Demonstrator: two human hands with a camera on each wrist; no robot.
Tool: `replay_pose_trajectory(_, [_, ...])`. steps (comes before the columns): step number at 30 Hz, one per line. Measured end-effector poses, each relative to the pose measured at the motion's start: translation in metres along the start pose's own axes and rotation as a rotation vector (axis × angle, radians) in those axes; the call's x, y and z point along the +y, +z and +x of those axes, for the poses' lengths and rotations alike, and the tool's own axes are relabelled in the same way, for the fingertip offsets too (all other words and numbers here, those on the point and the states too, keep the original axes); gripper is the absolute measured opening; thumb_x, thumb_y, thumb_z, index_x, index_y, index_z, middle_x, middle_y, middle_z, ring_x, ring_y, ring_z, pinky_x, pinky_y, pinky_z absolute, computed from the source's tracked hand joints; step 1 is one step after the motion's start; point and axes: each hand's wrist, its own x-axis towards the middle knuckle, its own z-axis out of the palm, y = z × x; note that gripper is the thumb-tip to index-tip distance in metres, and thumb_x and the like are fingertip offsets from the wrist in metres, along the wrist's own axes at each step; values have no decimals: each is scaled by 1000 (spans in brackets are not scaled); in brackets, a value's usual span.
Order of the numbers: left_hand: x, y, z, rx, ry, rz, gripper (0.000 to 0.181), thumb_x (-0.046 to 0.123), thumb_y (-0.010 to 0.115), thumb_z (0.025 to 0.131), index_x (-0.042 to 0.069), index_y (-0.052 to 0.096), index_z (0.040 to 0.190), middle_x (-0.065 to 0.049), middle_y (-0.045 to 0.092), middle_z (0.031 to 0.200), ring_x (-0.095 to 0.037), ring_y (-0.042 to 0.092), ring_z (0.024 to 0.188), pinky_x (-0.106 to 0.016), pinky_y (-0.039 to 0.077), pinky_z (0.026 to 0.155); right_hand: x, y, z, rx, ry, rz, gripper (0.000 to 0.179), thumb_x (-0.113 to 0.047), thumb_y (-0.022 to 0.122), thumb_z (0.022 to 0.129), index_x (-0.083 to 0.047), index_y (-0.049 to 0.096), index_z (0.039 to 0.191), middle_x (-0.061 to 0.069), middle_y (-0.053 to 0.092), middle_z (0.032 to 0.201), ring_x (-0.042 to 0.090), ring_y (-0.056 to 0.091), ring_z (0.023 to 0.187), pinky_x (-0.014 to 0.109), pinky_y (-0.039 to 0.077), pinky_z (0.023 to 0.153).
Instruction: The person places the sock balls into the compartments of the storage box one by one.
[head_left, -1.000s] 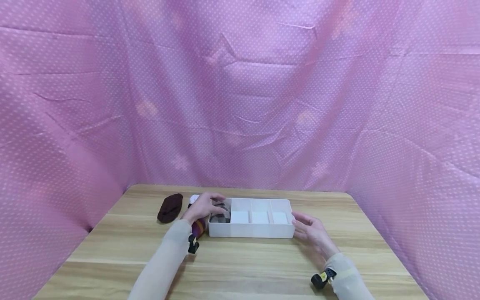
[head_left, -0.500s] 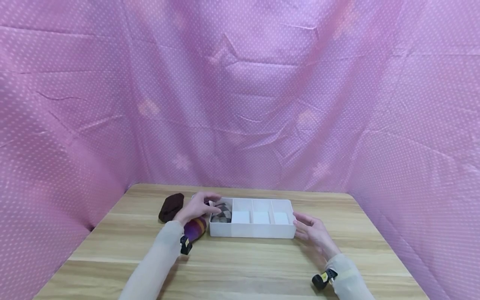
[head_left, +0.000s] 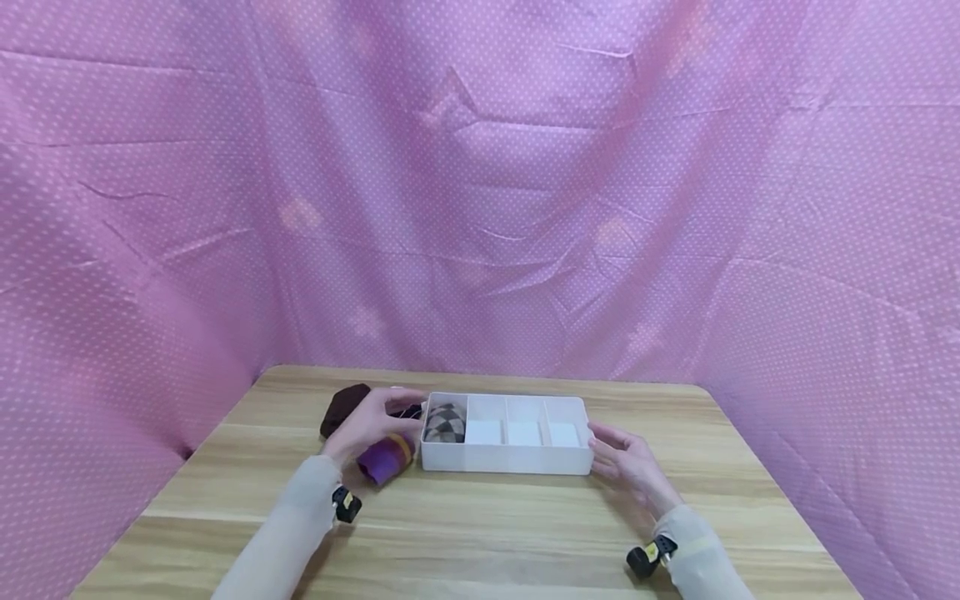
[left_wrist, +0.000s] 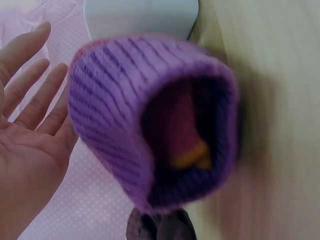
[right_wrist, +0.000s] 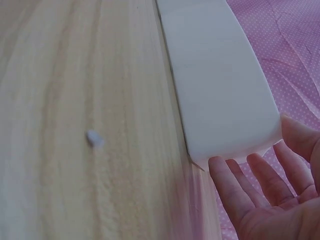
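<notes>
In the head view, we saw both forearms, in pale sleeves (head_left: 277,533), stretched forward over the table (head_left: 480,533). The left hand (head_left: 377,423) hung at the left end of the white box (head_left: 506,458), back upward, thumb and fingers apart and pointing toward it. Under its wrist lay the purple sock (head_left: 384,460), just short of the box; behind the hand lay the brown sock (head_left: 343,408), and something black (head_left: 408,411) showed between thumb and fingers, though we could not tell whether it was touched. The checked sock (head_left: 446,423) sat in the box's leftmost compartment. The right hand (head_left: 632,473) rested against the box's right end, its wrist angled in from the lower right.

In the left wrist view, we saw the left palm bare and its fingers slack and spread, gripping nothing. The purple sock filled the middle, its mouth toward us with a pink and yellow fold inside, and overlapped the fingers' edge; we could not tell if they touched.

In the right wrist view, the right fingers were spread and lightly bent, tips against the box's end, bracing it without clenching.
</notes>
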Motion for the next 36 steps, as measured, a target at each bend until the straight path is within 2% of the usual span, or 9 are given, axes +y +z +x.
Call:
replay_pose_trajectory(5, [-4,-2,-11,2,11,-18,51,12,81,79,12,65,127,-15,61,135,-33,52,130,-56,33,112,1,-3,-1,-15,-7,2,58,-13,63,95,1,41,146,26,43,147,22,63,114,40,51,99])
replay_pose_trajectory(9, [-11,-6,-17,-18,31,90,54,18,84,76,11,66,126,-9,66,128,-36,56,123,-49,42,106,1,-3,-1,-16,-10,-9,58,-14,65,94,0,41,145,25,43,147,22,62,115,40,51,99])
replay_pose_trajectory(11, [-14,-9,-19,-42,28,134,57,24,85,74,11,66,126,-10,66,127,-33,59,115,-39,47,98,1,-2,-2,-10,-9,-9,58,-14,65,94,0,42,145,25,44,147,22,62,114,41,51,99])
replay_pose_trajectory(16, [-19,-16,-21,-120,4,174,61,28,86,73,12,65,128,-15,66,121,-21,59,102,-23,47,83,-1,-1,-2,0,-9,-18,57,-15,65,94,0,43,145,23,47,145,21,64,112,41,51,99])
replay_pose_trajectory(21, [-25,-20,-24,-175,33,219,63,24,85,74,6,62,129,-12,68,114,-20,60,97,-25,50,80,-1,-1,-1,0,-16,-20,57,-15,65,94,0,43,145,23,48,145,22,64,112,41,51,99])
replay_pose_trajectory(24, [-29,-24,-23,-201,50,220,62,22,85,75,5,62,129,-10,68,117,-19,61,99,-27,52,81,-1,1,-1,1,-20,-24,57,-15,65,94,0,43,145,24,47,145,22,64,113,41,51,99])
replay_pose_trajectory(28, [-34,-29,-23,-219,73,250,58,22,84,76,6,63,127,-6,68,119,-15,62,100,-25,51,84,-1,2,0,2,-25,-30,56,-15,64,95,0,42,145,24,47,145,21,64,112,40,51,98])
replay_pose_trajectory(33, [-37,-31,-21,-233,101,258,56,21,84,76,4,63,126,-7,68,117,-14,62,99,-24,51,83,0,3,2,8,-23,-31,56,-14,64,95,0,43,144,23,49,144,21,65,111,40,52,98])
replay_pose_trajectory(36, [-39,-31,-20,-236,83,231,54,20,84,76,3,63,123,-9,68,113,-16,62,97,-26,52,81,0,3,3,9,-22,-30,56,-14,64,95,0,43,144,23,48,144,20,64,111,40,51,98])
